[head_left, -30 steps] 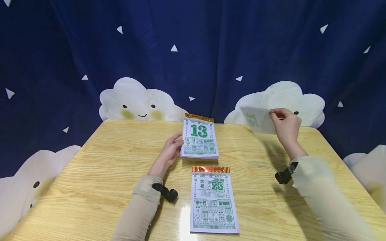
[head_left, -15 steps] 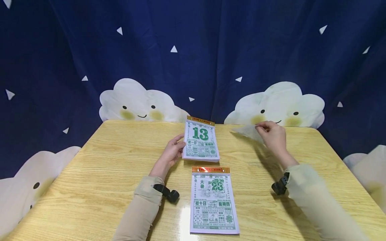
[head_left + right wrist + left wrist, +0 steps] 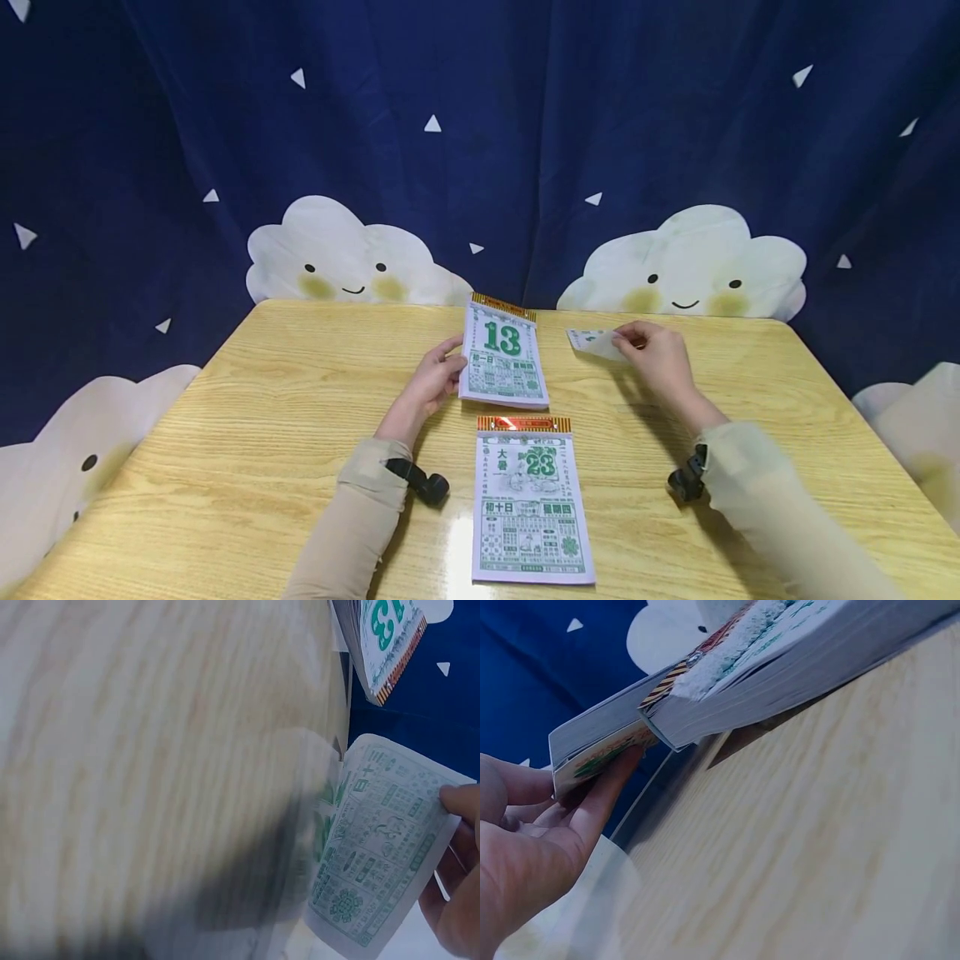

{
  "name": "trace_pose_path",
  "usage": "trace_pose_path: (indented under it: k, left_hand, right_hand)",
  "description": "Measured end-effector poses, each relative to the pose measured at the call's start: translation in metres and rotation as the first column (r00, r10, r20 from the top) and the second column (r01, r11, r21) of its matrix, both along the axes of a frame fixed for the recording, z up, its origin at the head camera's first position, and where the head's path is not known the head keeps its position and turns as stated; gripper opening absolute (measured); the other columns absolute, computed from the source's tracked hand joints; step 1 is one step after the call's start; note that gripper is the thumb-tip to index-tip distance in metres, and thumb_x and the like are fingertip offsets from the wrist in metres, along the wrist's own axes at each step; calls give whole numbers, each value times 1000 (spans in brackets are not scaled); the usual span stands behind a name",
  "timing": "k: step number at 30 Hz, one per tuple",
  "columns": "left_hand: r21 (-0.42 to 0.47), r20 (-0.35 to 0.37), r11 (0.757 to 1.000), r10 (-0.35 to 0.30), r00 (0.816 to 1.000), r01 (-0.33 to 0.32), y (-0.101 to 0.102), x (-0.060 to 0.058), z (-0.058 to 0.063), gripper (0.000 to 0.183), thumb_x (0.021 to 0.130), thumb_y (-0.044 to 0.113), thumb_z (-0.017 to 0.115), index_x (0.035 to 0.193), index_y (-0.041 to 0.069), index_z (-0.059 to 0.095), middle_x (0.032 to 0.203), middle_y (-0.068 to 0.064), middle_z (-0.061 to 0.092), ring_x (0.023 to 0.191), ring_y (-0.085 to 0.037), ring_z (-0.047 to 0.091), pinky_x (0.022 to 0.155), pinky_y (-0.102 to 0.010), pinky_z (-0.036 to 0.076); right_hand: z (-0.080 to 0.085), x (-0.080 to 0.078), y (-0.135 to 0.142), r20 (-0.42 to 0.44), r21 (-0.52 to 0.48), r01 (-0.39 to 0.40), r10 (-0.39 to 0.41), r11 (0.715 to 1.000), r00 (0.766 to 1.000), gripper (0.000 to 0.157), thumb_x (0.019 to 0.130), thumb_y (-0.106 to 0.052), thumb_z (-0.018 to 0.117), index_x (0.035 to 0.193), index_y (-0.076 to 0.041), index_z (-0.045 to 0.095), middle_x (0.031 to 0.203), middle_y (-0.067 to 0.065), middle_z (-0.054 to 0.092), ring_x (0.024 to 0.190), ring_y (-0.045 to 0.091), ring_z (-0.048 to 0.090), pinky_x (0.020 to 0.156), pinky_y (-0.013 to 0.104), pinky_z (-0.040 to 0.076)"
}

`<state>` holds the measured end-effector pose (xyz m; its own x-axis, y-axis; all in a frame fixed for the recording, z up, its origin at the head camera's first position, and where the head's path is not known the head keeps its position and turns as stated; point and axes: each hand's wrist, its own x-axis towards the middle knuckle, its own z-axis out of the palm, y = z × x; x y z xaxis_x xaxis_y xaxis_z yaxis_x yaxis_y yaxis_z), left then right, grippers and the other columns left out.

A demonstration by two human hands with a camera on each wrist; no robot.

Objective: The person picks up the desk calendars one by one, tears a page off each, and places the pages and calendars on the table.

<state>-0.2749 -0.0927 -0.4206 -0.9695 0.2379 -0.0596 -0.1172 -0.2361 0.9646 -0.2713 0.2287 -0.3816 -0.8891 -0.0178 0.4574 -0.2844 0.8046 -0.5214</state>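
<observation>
My left hand grips the left edge of a tear-off calendar with a green 13, tilted up off the table. In the left wrist view, the fingers of the left hand support its back cover. To its right, my right hand pinches a loose calendar page, bent over and held above the table's far part. Green print covers this page in the right wrist view, with the right thumb near one corner. A second tear-off calendar, showing 23, lies flat in front.
The light wooden table ends at a far edge just beyond the upper calendar. Behind it hangs a dark blue curtain printed with white clouds and small triangles. Each wrist wears a small black camera.
My right hand has come down and left with the page, nearer to the upper calendar. My left hand and its calendar have shifted slightly right and toward me. The 23 calendar stays put.
</observation>
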Motion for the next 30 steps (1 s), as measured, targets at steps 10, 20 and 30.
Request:
trace_pose_path:
  k: [10, 20, 30]
  left_hand:
    - [-56, 25, 998, -9, 1000, 11, 3, 0, -1, 41, 88, 4, 38, 128, 12, 36, 104, -20, 55, 73, -18, 57, 62, -28, 48]
    - [-185, 16, 982, -39, 999, 41, 3, 0, 4, 41, 87, 4, 40, 127, 10, 37, 101, -16, 51, 76, -19, 54, 64, -30, 48]
    - [-361, 0, 932, -6, 1000, 6, 4, -4, 9, 43, 84, 2, 45, 126, 6, 40, 96, -14, 46, 74, -19, 51, 65, -29, 47]
  right_hand:
    - [-11, 3, -7, 133, 12, -101, 99, 995, 986, 13, 76, -22, 62, 83, -11, 65, 78, 4, 63, 67, 14, 54, 57, 27, 43]
    - [-17, 7, -13, 248, 0, -162, 157, 987, 956, 13, 75, -23, 64, 83, -13, 66, 80, 2, 62, 70, 14, 54, 62, 28, 43]
    - [-20, 9, -17, 319, 44, -250, 224, 967, 921, 12, 72, -20, 67, 81, -12, 65, 76, -1, 61, 67, 12, 53, 61, 27, 43]
